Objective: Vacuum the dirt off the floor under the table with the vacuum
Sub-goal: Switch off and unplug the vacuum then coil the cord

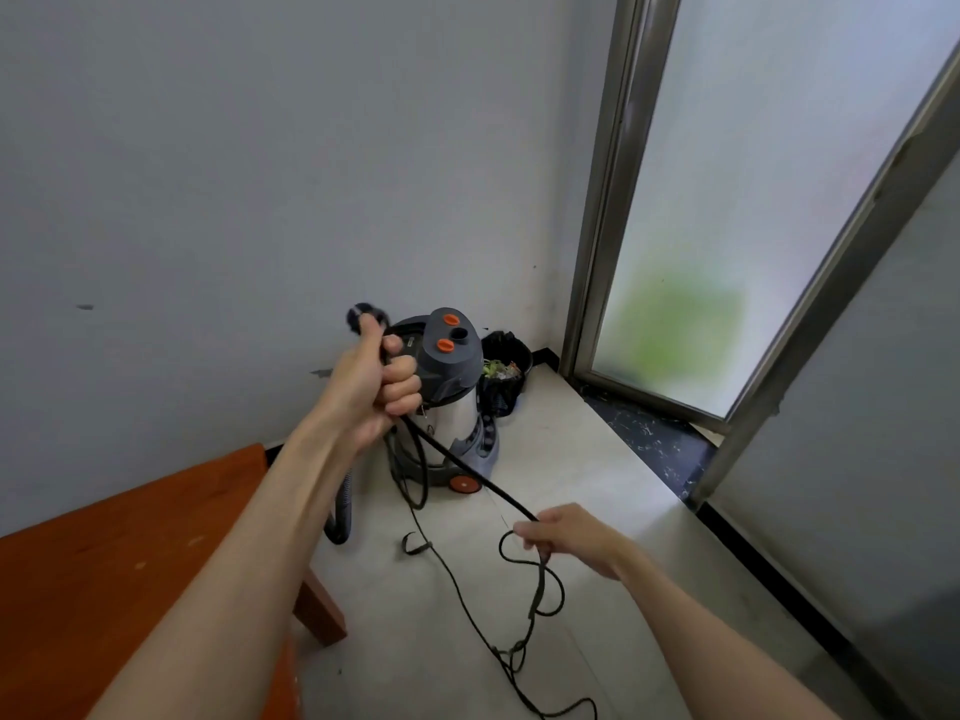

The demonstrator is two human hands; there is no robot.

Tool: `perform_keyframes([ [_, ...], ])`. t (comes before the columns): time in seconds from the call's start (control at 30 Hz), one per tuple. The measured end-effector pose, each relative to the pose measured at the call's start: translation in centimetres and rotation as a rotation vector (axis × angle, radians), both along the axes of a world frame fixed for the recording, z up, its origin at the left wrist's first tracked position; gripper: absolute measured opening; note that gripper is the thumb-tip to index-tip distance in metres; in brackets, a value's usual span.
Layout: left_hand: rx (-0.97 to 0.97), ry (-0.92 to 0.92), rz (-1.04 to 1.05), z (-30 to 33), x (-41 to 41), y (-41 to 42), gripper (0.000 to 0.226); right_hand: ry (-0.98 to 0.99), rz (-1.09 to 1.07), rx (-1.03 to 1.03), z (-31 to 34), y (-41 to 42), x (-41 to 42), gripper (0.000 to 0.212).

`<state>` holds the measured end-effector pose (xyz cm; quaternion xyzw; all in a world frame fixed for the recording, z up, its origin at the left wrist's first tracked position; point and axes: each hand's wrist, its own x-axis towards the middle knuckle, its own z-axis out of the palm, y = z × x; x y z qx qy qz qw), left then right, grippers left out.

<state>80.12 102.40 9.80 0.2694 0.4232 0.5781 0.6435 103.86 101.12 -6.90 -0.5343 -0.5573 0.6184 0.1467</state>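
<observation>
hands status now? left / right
Left hand: fingers curled round the black power cord near its plug.
Right hand: pinches the same cord further along.

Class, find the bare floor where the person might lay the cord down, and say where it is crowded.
Free: the pale floor between the vacuum and the dark door threshold. Crowded: loops of cord lie on the floor under the right hand, and the hose fills the gap between vacuum and table.

I see a grey-and-steel canister vacuum (451, 402) with orange knobs at centre, a black power cord (498, 491), a reddish-brown wooden worktop (130, 553) lower left, a pale tiled floor (571, 459).
</observation>
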Motion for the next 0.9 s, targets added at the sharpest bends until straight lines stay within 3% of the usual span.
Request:
perform_keyframes([
  [0.23,0.058,-0.015,-0.114,3.8,-1.3,-1.0,0.042,-0.24,-0.073,0.06,-2.0,0.7,2.2,0.011],
  [0.33,0.069,0.215,-0.118,3.9,-1.3,-1.3,0.041,-0.243,-0.154,0.08,-0.8,1.5,2.4,0.006],
  [0.43,0.084,0.522,-0.15,2.3,-0.3,-1.6,0.039,-0.091,-0.285,0.009,1.9,2.1,2.2,0.008],
  [0.6,0.072,1.034,-0.255,-3.8,2.4,-3.0,0.037,0.106,-0.224,0.033,8.2,2.5,-0.8,0.011],
  [0.7,0.059,0.983,-0.249,-6.7,4.1,-4.6,0.039,0.219,-0.205,-0.012,11.6,2.8,-2.8,0.014],
  [0.9,0.076,0.588,-0.151,-8.0,5.8,-5.8,0.034,0.351,-0.304,-0.148,13.8,3.5,-4.1,0.02],
])
